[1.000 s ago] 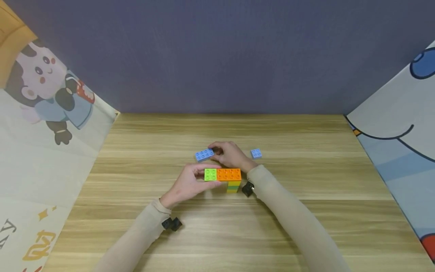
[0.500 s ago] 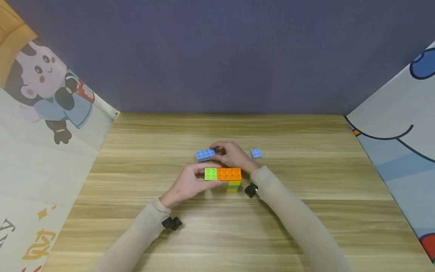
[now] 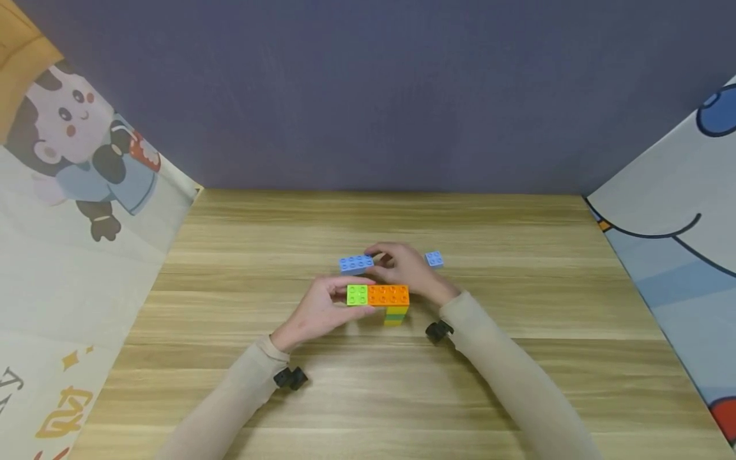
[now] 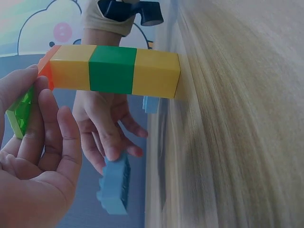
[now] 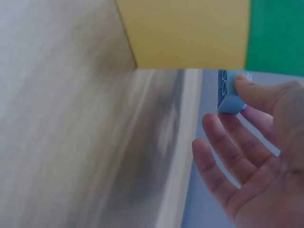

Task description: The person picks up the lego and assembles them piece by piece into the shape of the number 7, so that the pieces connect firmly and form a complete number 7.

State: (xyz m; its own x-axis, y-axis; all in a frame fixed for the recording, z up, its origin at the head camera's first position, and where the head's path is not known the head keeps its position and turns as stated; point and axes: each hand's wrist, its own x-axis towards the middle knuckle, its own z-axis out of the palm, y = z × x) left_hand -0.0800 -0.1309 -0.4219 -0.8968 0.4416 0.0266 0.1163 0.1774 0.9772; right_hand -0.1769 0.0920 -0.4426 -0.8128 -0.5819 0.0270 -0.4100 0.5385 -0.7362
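My left hand (image 3: pixel 319 313) pinches a lime-green brick (image 3: pixel 357 295) that lies end to end with an orange brick (image 3: pixel 388 295). Beneath the orange brick's right part stands an upright column, whose yellow (image 4: pixel 156 73) and green (image 4: pixel 112 70) blocks show in the left wrist view. The lime brick juts out leftward from the column, above the table. Behind this build, my right hand (image 3: pixel 407 269) pinches one end of a long blue brick (image 3: pixel 356 264) between thumb and fingers. In the left wrist view that blue brick (image 4: pixel 114 185) is held off the table.
A small blue brick (image 3: pixel 434 258) lies on the wooden table (image 3: pixel 494 236), right of my right hand. A dark panel (image 3: pixel 391 96) rises along the table's back edge. Printed cartoon panels flank both sides.
My right hand has moved a little to the right and toward me, carrying the long blue brick, which now lies straighter across. My left hand and the build have stayed put.
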